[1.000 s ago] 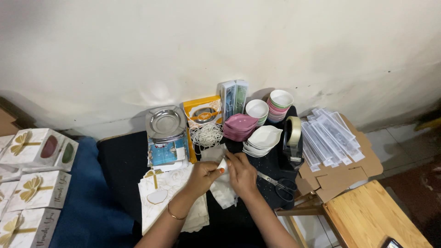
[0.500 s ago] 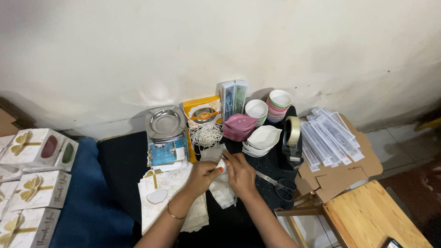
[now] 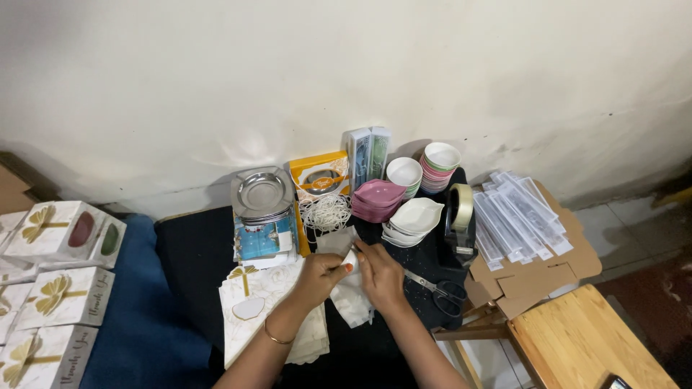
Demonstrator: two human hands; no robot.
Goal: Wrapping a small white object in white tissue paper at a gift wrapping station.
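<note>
Hands: left hand [image 3: 322, 276] and right hand [image 3: 380, 277] both pinch a small white item [image 3: 351, 261], frame centre.
Done: finished gift boxes [image 3: 61, 288] stacked far left.
Left: flat box blanks [image 3: 252, 306] lie unfolded, so plenty remains.

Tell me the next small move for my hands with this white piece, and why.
Probably keep both hands pinching and finish the fold: the left hand and right hand meet on the white piece over the black table, with the flat white boxes just beside.
</note>
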